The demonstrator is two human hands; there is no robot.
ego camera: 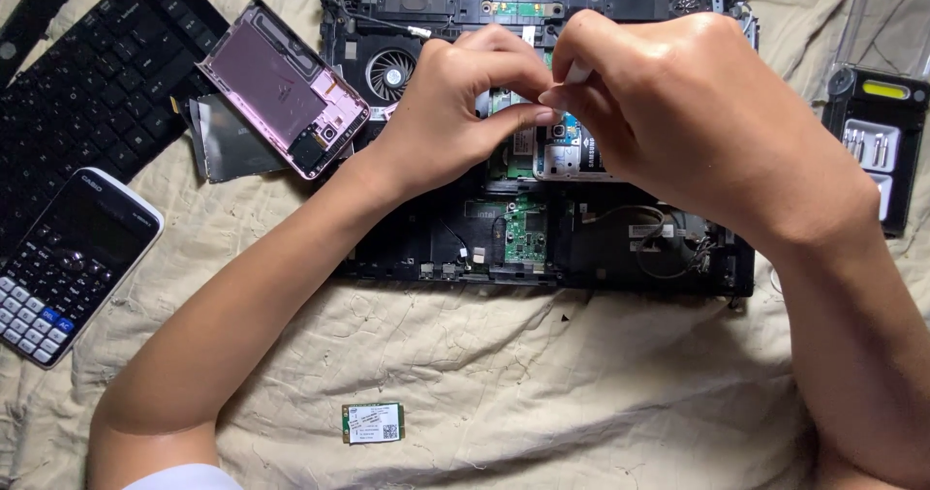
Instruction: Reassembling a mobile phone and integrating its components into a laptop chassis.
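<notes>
Both my hands meet over the middle of the opened laptop (542,229), which lies on a wrinkled beige cloth (504,374). My left hand (455,112) has its grip pressed together, thumb and fingertips pinching at something small just above the phone (567,151) that sits in the laptop's bay; I cannot tell what it nips. My right hand (678,112) pinches a small white tool (578,72), its tip touching the left fingertips. The fan (391,72) shows just left of my left hand. A pink phone shell (281,88) leans near the keyboard (97,83), a calculator (68,267) below it. A small card (373,422) lies well apart, near me. A bit case (877,146) sits far right.
</notes>
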